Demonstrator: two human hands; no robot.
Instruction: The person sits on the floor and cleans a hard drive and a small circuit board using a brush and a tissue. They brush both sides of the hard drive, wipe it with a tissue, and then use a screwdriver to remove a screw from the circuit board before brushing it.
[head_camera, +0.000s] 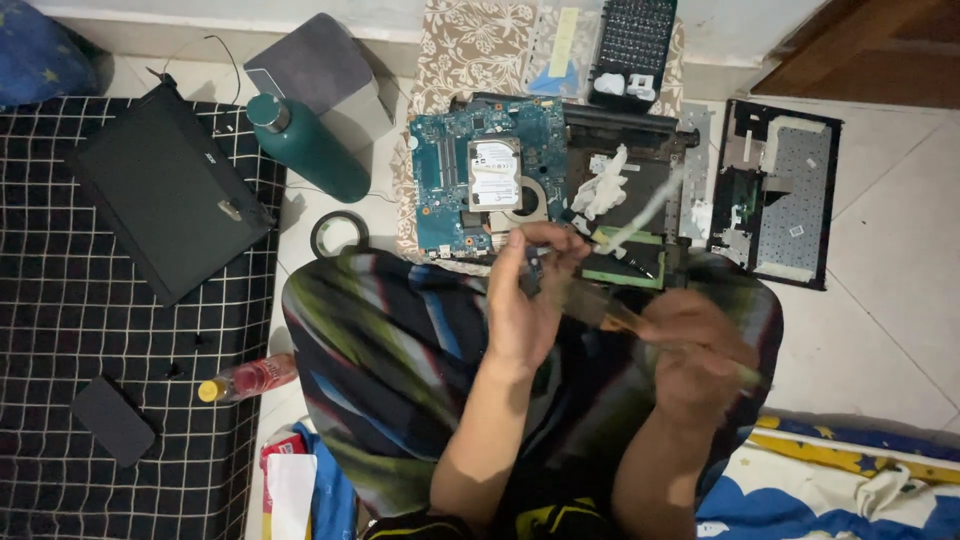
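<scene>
The left hand (525, 300) pinches a small dark part (535, 262) above the lap, just below the blue circuit board (450, 180). The blurred right hand (695, 350), fingers closed, grips a brush (600, 312) angled up-left toward it.

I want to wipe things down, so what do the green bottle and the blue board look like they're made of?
Bottle: likely metal with a matte dark green coat; it shows a soft, even sheen and a grey cap. Board: a rigid blue circuit board, probably fibreglass laminate, with small soldered parts and a silver, metal-cased drive on top.
</scene>
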